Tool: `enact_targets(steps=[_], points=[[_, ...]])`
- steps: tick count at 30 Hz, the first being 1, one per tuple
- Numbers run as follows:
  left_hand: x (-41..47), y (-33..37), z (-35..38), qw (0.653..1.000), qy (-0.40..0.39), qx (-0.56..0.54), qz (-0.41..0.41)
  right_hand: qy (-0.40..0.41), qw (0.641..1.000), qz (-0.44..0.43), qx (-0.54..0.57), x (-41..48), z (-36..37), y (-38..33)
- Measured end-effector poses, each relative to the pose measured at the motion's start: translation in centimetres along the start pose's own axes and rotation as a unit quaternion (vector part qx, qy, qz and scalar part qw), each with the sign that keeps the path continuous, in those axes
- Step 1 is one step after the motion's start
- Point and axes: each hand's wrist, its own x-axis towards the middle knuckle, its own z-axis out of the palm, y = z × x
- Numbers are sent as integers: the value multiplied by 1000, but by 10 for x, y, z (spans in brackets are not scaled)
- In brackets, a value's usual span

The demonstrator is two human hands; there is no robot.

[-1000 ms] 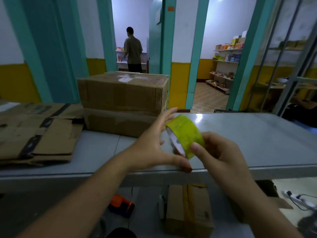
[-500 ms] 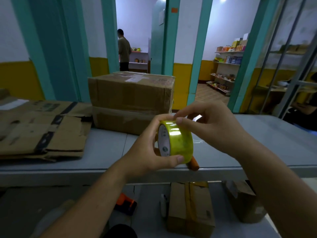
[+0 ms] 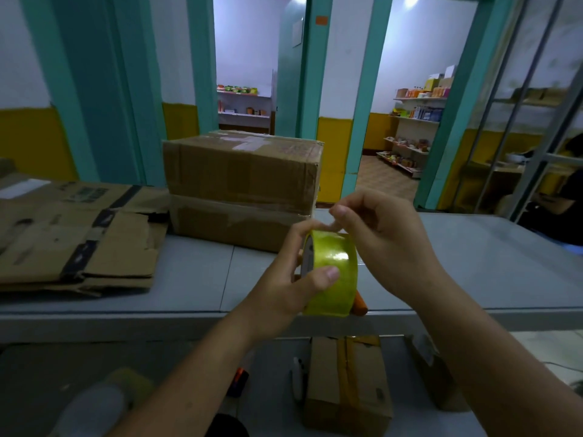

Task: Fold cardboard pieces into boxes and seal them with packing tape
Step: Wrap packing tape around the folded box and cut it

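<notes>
Right hand (image 3: 385, 244) has drawn its curled fingertips up to the top of the glossy yellow-green roll of packing tape (image 3: 334, 272), picking there; whether they have caught the tape end, cannot tell. Left hand (image 3: 284, 279) grips the roll, thumb on its slick face, above the grey metal table (image 3: 473, 263). Core axis runs left-right. Flattened brown cardboard pieces (image 3: 79, 241), creased and matte, lie well left, nearer the left hand.

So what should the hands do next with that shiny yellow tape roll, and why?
Probably peel the tape's end free. The left hand grips the shiny yellow tape roll above the grey table, the right hand picks at its top, and no strip is pulled out yet.
</notes>
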Motion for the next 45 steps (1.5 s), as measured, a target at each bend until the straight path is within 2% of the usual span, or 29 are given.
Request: enact_targets(steps=[3,5,9,11,13,15,18,23,26,28,30,33,36,39,42,45], points=[[-1,3,0,1000,-2,4,-26,28,1000,-7,10,2,-1,-4],[0,2,0,996,8,-17,-88,55,998,-6,35,5,-5,-8],[-3,-6,2,987,20,-8,-162,19,994,65,86,10,-3,-16],[-7,-7,7,987,49,8,-154,0,993,82,79,11,1,-19],[-10,-6,12,991,80,6,-105,11,995,63,73,13,4,-22],[-13,-3,18,997,56,-29,-42,42,996,39,69,16,2,-26],[-16,0,23,998,-9,-69,-9,66,995,27,67,22,4,-29],[-11,-4,17,997,58,-33,28,51,995,44,75,34,0,-24],[-1,1,8,997,82,9,-5,75,995,39,52,46,-5,-21],[6,0,6,993,83,-15,-78,130,989,26,73,58,-13,-25],[10,-4,3,985,91,-49,-142,144,987,4,72,72,-22,-33],[9,-6,-2,989,106,0,-108,84,994,37,54,88,-21,-38],[5,-7,-5,995,61,22,-80,34,997,70,26,96,-12,-32],[4,-15,-2,997,23,43,-55,33,995,90,26,103,-10,-24],[5,-18,-3,999,24,30,-32,25,994,102,9,109,-6,-15],[11,-19,-10,998,50,-20,-44,18,992,124,-9,119,-1,-4]])
